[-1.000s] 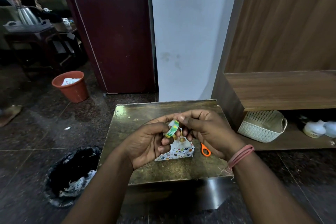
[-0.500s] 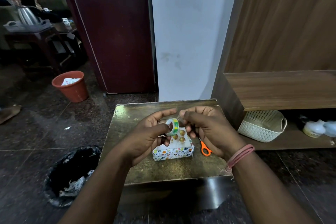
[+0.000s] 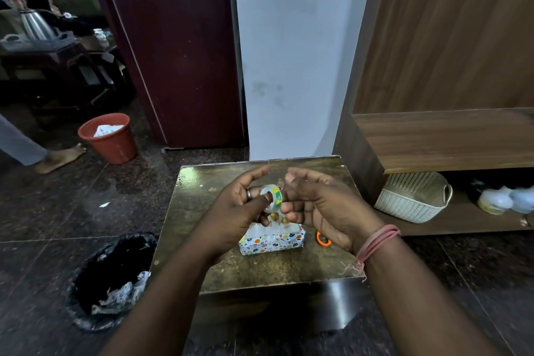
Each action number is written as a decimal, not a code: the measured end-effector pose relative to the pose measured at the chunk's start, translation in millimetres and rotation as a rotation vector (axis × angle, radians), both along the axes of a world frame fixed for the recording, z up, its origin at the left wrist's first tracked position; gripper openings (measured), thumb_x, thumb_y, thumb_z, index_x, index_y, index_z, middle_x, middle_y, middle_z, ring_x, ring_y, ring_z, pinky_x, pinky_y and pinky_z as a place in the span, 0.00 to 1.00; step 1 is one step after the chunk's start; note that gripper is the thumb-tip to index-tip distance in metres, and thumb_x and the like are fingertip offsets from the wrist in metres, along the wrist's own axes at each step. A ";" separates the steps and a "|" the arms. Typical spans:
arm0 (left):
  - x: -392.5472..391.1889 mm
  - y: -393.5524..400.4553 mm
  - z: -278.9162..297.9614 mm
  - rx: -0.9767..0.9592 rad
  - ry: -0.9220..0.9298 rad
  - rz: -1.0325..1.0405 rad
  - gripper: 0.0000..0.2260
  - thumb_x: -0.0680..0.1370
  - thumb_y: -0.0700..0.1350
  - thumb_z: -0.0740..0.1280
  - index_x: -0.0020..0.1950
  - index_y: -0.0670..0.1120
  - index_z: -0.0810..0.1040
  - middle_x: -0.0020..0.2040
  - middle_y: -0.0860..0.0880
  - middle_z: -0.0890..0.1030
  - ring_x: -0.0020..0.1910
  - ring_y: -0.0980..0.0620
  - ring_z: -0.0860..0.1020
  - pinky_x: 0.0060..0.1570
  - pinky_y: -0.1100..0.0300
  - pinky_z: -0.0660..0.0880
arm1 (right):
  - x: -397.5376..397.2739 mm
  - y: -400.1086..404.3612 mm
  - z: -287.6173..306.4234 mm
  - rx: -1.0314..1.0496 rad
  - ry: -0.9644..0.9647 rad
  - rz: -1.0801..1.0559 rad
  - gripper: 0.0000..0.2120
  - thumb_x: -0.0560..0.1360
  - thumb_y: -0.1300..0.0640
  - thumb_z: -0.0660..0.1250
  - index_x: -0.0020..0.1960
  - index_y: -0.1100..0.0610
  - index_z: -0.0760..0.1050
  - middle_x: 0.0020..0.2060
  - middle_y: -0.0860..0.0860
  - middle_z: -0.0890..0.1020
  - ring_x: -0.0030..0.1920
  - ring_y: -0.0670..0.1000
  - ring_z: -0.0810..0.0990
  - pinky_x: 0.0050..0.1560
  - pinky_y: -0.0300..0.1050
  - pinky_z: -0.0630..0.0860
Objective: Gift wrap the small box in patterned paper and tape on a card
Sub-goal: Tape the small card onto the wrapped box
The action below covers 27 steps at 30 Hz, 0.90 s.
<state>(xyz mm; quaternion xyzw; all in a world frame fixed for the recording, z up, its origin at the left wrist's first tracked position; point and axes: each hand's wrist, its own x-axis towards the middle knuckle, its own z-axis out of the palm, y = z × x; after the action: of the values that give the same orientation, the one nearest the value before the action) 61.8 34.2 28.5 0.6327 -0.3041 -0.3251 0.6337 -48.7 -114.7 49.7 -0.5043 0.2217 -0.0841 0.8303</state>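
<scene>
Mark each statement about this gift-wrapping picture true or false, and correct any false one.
1. The left hand holds the tape roll. True.
2. The wrapped box sits in the white basket. False: it lies on the small table, below the hands.
3. The scissors with orange handles lie on the table right of the box. True.
4. The right hand holds the scissors. False: its fingers are at the tape roll, and the scissors lie untouched.
5. The red bucket stands on the table. False: it stands on the floor, far left.
</scene>
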 end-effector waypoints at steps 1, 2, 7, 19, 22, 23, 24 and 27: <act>-0.7 -0.5 0.4 0.004 0.007 0.008 0.23 0.83 0.37 0.67 0.76 0.52 0.70 0.43 0.52 0.85 0.35 0.52 0.77 0.46 0.56 0.77 | -0.7 -1.4 -0.1 0.012 -0.004 0.004 0.26 0.73 0.62 0.74 0.69 0.61 0.70 0.46 0.62 0.83 0.36 0.54 0.82 0.36 0.46 0.82; -1.7 -1.2 0.9 0.007 0.010 0.017 0.23 0.83 0.37 0.67 0.76 0.53 0.70 0.44 0.52 0.86 0.35 0.52 0.77 0.47 0.55 0.77 | -1.3 -2.6 -0.1 -0.004 -0.007 0.009 0.31 0.71 0.64 0.75 0.71 0.60 0.67 0.48 0.62 0.83 0.37 0.55 0.83 0.38 0.48 0.83; -4.2 -3.3 0.5 0.035 -0.054 0.070 0.24 0.82 0.41 0.68 0.77 0.53 0.68 0.51 0.48 0.87 0.38 0.51 0.80 0.48 0.57 0.78 | 0.0 -1.3 -4.4 -0.249 -0.023 -0.021 0.35 0.69 0.73 0.76 0.72 0.56 0.69 0.42 0.57 0.84 0.40 0.60 0.84 0.43 0.55 0.84; -2.2 -2.2 2.0 0.001 0.074 0.097 0.16 0.81 0.35 0.66 0.67 0.48 0.79 0.59 0.50 0.86 0.52 0.49 0.82 0.51 0.53 0.78 | -31.1 -62.5 -35.4 -1.306 0.546 -0.065 0.20 0.69 0.66 0.72 0.58 0.53 0.73 0.39 0.52 0.82 0.42 0.56 0.81 0.47 0.52 0.80; -6.5 -4.7 1.1 0.018 0.090 0.064 0.16 0.81 0.35 0.66 0.66 0.48 0.80 0.58 0.49 0.86 0.51 0.49 0.82 0.51 0.53 0.77 | -33.3 -65.8 -40.2 -1.322 0.589 -0.072 0.20 0.72 0.64 0.69 0.63 0.53 0.74 0.45 0.55 0.84 0.50 0.60 0.82 0.50 0.49 0.78; -7.8 -5.0 0.2 0.027 0.092 0.055 0.16 0.81 0.35 0.66 0.65 0.48 0.80 0.58 0.49 0.86 0.51 0.50 0.82 0.50 0.54 0.77 | -32.3 -67.0 -42.9 -1.322 0.609 -0.072 0.20 0.73 0.63 0.69 0.64 0.54 0.74 0.48 0.57 0.84 0.52 0.60 0.82 0.51 0.49 0.78; -8.6 -4.9 -0.5 0.033 0.095 0.048 0.16 0.81 0.34 0.66 0.65 0.48 0.80 0.57 0.49 0.87 0.50 0.50 0.82 0.50 0.55 0.77 | -31.5 -67.4 -46.5 -1.326 0.635 -0.064 0.21 0.73 0.63 0.70 0.64 0.55 0.73 0.50 0.58 0.85 0.54 0.61 0.82 0.52 0.49 0.78; -9.5 -4.2 -2.0 0.027 0.121 0.028 0.15 0.81 0.34 0.65 0.65 0.46 0.81 0.58 0.47 0.86 0.48 0.50 0.80 0.48 0.55 0.76 | -27.8 -67.3 -57.3 -1.326 0.703 -0.051 0.24 0.73 0.62 0.69 0.68 0.55 0.71 0.50 0.60 0.84 0.54 0.62 0.83 0.53 0.49 0.79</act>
<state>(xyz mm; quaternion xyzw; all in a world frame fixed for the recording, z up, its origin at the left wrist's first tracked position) 52.3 29.9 26.5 0.6247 -0.2520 -0.3578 0.6467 -76.5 -182.0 -7.5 -0.8907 0.3884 -0.0530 0.2302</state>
